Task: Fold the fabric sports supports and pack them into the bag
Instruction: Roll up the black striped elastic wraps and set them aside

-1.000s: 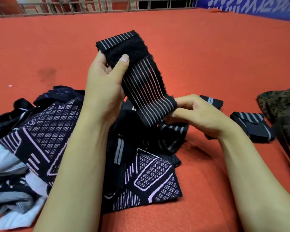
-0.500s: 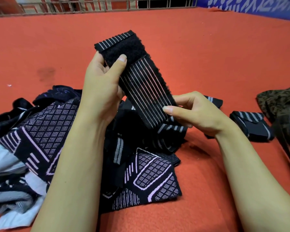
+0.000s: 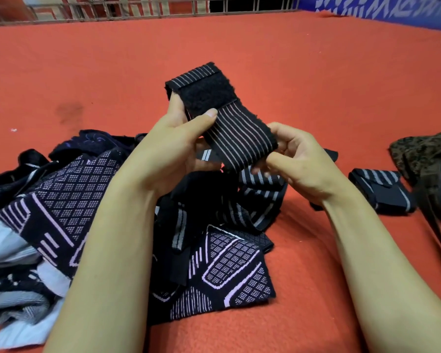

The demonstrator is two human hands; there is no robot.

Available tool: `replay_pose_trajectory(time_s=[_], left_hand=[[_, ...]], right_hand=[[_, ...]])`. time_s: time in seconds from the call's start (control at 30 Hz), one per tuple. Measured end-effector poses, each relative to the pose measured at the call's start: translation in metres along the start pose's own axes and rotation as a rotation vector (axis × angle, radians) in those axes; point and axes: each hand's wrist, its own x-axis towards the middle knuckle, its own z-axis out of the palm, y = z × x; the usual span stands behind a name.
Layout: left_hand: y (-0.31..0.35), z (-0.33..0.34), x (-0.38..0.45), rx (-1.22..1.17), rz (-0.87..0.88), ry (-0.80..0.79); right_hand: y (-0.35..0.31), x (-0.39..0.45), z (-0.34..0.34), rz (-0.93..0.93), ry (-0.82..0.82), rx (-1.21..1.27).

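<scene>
Running slantwise between the hands, the striped strap [image 3: 236, 138] is pinched near its upper end by the left hand [image 3: 173, 149]; its lower end, probably folded under, is gripped by the right hand [image 3: 298, 161].

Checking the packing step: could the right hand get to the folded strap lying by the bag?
Probably yes: the folded strap lies uncovered just beyond the right hand, but that hand grips the striped strap.

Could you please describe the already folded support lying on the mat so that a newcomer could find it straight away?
Start at the orange mat and go to its right side, beside the dark mottled bag. The folded support lies there alone, right of the right hand. Unlike the loose pile at left, it is a compact black packet with pale stripes.
</scene>
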Motion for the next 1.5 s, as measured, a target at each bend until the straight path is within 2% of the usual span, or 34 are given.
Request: replay_pose_trajectory(time_s=[0.13,0.23,0.33,0.53,0.63,0.77,1.0,1.17,1.33,1.5], left_hand=[[0.000,0.001,-0.001,-0.027,-0.036,-0.055],[-0.003,0.004,0.001,-0.034,-0.026,-0.033],[-0.007,0.006,0.006,-0.019,-0.004,0.007],[-0.015,0.008,0.010,-0.032,0.051,0.066],[-0.016,0.006,0.011,-0.050,0.137,0.117],[-0.018,0.003,0.012,0.009,0.224,0.105],[-0.013,0.005,0.007,0.074,0.187,0.050],[-0.010,0.008,0.006,0.052,0.092,0.102],[-0.013,0.006,0.007,0.041,0.068,0.084],[-0.018,0.005,0.009,0.158,0.094,0.092]], right_hand=[[0.002,0.000,0.004,-0.037,-0.050,0.196],[0.003,0.001,0.007,-0.036,-0.062,0.261],[0.003,0.003,0.009,-0.054,-0.012,0.195],[0.004,0.004,0.007,-0.129,0.143,-0.131],[0.008,0.008,0.009,-0.057,0.164,-0.104],[0.006,0.009,0.017,0.076,0.185,0.028],[0.004,0.007,0.012,0.081,0.096,-0.079],[-0.001,0.003,0.015,0.116,0.015,-0.025],[0.001,0.004,0.017,0.169,-0.041,0.052],[-0.001,0.003,0.019,0.149,-0.021,-0.110]])
